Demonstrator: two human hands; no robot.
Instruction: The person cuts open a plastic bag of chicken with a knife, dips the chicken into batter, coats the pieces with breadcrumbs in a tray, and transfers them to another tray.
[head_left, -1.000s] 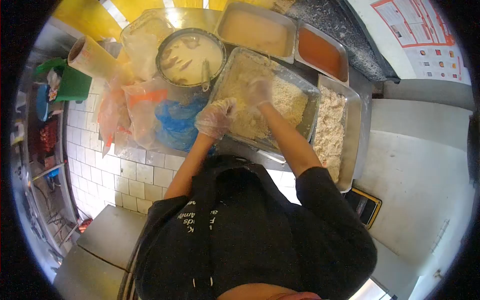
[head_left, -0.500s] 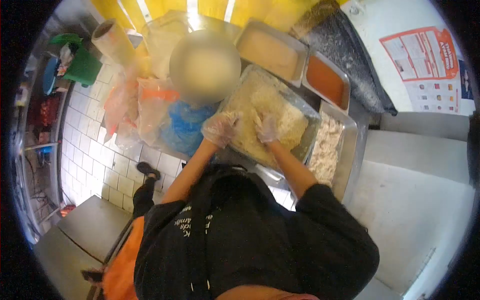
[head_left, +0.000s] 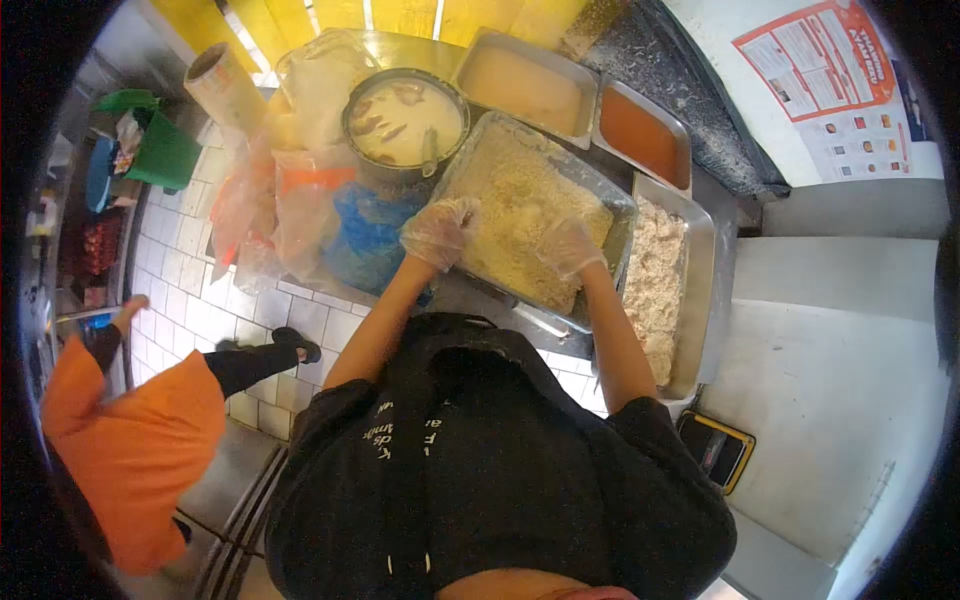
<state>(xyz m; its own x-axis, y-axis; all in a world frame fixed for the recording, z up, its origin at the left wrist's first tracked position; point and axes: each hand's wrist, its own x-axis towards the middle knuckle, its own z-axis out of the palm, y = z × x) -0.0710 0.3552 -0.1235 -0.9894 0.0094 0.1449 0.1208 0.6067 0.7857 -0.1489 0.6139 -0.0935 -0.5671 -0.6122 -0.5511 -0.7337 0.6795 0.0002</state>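
Both my hands wear thin clear plastic gloves over a rectangular tray (head_left: 622, 240) of pale yellow breadcrumbs (head_left: 525, 185). My left hand (head_left: 440, 233) is at the tray's left side, its fingers curled in at the crumbs' edge; whether anything is inside them is hidden. Resting in the crumbs at the near right, my right hand (head_left: 572, 247) has its fingers stretched forward, partly sunk in the coating. Just beyond my left hand stands a round pot (head_left: 352, 140) of creamy white batter with several pieces in it and a utensil handle (head_left: 430, 150) sticking out.
Behind the tray are metal pans of tan liquid (head_left: 530, 95) and orange-red liquid (head_left: 640, 140). A long pan of floury coating (head_left: 655, 285) stands right. Plastic bags (head_left: 365, 240) and a film roll (head_left: 212, 80) lie left. A person in orange (head_left: 150, 450) is at lower left.
My right hand has moved right and nearer to me, apart from the left. The left hand has barely shifted. The person in orange has come further into view at the left.
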